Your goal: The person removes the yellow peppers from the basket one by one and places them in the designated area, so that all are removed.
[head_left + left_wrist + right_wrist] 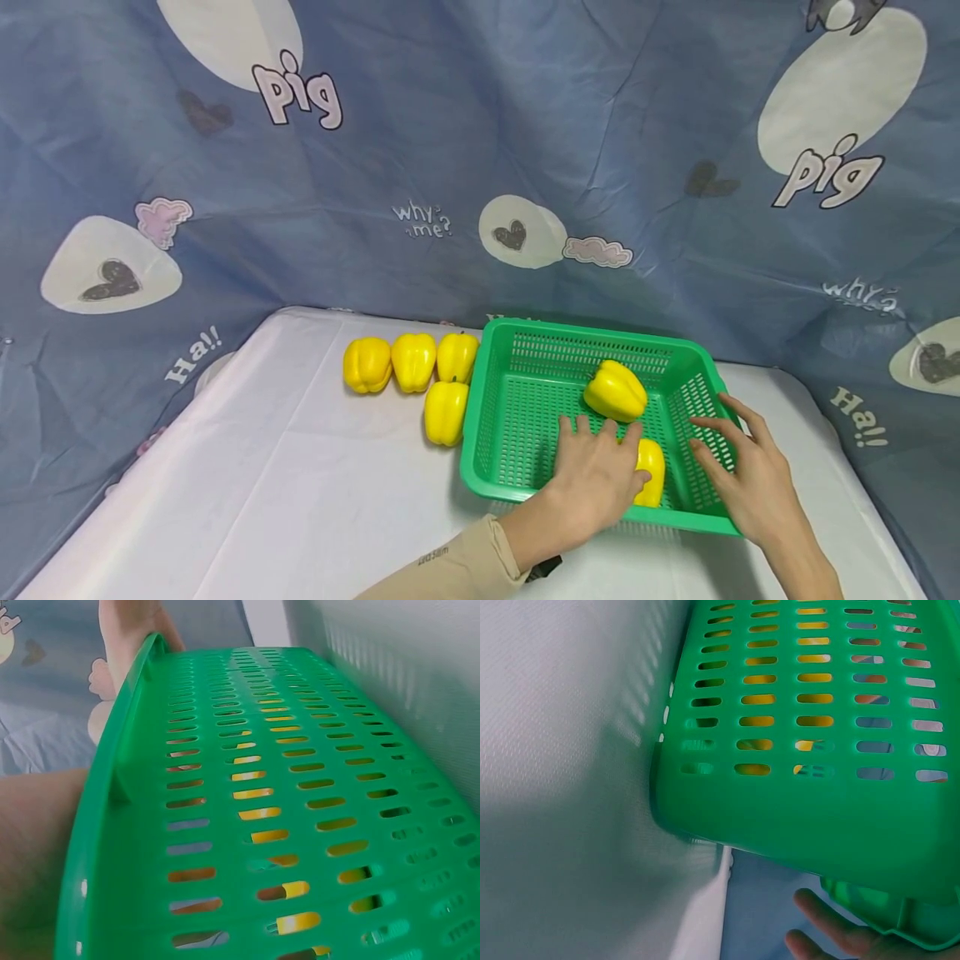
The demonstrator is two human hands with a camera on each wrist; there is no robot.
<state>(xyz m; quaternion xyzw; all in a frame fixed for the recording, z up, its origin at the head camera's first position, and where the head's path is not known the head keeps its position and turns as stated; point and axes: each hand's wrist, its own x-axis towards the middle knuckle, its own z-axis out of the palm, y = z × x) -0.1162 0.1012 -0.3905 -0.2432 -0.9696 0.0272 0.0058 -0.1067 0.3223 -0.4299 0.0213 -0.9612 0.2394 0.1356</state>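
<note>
A green slotted basket [678, 520] holds two yellow bell peppers: one lies toward the back [617, 392], the other toward the front [652, 475]. My left hand [596, 479] reaches over the front rim with fingers extended, and its thumb overlaps the front pepper, part of which it hides. At the right end, my right hand [753, 475] has its fingers spread over the basket's rim, holding nothing. In the left wrist view the basket wall [217, 735] fills most of the picture, with yellow showing through its slots. Fingers [829, 922] of the right hand appear beside the basket corner.
Several more yellow bell peppers [414, 362] stand grouped on the white-covered table [337, 483], close against the basket's left side. A printed blue cloth [420, 150] hangs behind and around the table. A dark object [545, 569] shows beneath the left wrist.
</note>
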